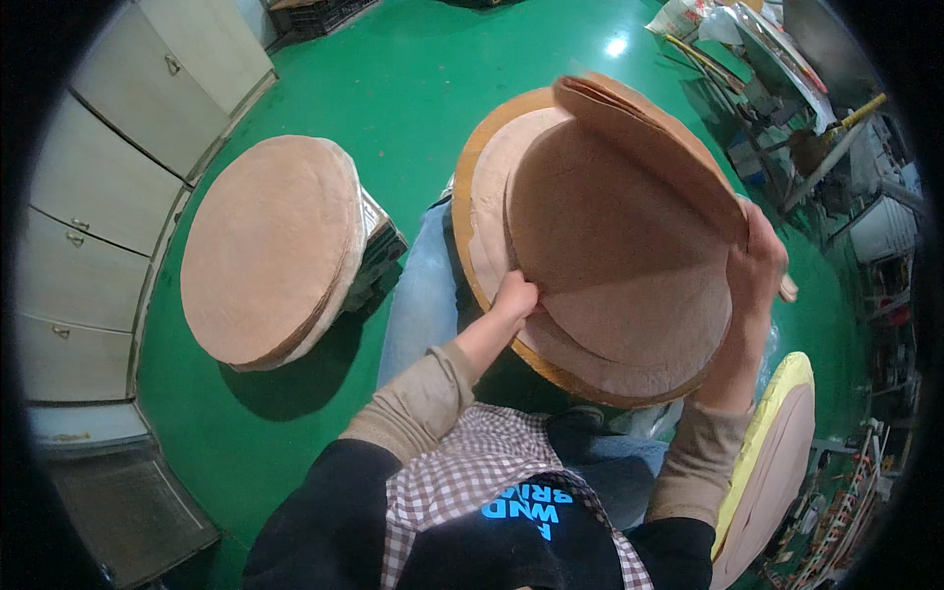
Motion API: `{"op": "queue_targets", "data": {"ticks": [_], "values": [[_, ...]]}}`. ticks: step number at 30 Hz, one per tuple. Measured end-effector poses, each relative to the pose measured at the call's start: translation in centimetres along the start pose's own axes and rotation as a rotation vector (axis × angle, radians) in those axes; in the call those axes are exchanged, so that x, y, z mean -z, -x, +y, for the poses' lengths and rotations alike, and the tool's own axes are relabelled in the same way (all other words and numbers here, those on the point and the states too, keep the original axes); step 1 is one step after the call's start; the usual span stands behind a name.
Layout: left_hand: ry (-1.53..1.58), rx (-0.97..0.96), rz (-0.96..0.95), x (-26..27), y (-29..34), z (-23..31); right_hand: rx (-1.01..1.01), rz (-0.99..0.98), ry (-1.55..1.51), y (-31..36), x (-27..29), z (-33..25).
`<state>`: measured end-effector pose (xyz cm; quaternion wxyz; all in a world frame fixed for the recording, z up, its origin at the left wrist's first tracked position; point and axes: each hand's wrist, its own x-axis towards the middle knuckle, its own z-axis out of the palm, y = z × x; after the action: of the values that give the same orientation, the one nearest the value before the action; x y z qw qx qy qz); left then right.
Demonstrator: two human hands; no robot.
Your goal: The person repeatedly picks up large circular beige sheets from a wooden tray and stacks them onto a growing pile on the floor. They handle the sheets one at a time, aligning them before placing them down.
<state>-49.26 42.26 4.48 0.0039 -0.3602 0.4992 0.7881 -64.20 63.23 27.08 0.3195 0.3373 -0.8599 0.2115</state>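
The thin, round sheets are in the middle of the frame, a bit to the right, piled on a round wooden board. Your left hand is closed, pinching at the left edge of the pile, low in the middle. Your right hand, right of the middle, is gripping the bent-up flap. Its fingertips are mostly hidden, so I cannot tell how many sheets they hold.

The sheets look soft and thin, so I think they could rip or crease. Pinch gently, and feel for just the layers you want. Lift the flap slowly with your right hand, and try not to fold it sharply. Let your left hand hold the edge flat, so the sheets under it don't slide. If two layers stick, peel them apart a little at a time; don't yank.

Mind the other pile on the left of the frame, and the pile on yellow at lower right.
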Motion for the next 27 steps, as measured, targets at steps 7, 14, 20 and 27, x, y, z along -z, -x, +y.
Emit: {"op": "queue_targets", "data": {"ticks": [7, 14, 20, 27], "values": [[0.110, 0.138, -0.094, 0.3, 0.3, -0.8, -0.003, -0.150, -0.160, 16.8, -5.9, -2.9], [0.184, 0.086, -0.125, -0.5, 1.9, -0.2, -0.055, -0.282, -0.231, 23.7, -9.3, -3.9], [0.275, 0.052, -0.196, -0.5, 2.0, -0.5, -0.064, -0.268, -0.195, 23.0, -10.6, -6.0], [0.336, 0.040, -0.257, -0.1, 2.6, -0.4, -0.041, -0.280, -0.134, 22.8, -10.2, -6.4]]}}
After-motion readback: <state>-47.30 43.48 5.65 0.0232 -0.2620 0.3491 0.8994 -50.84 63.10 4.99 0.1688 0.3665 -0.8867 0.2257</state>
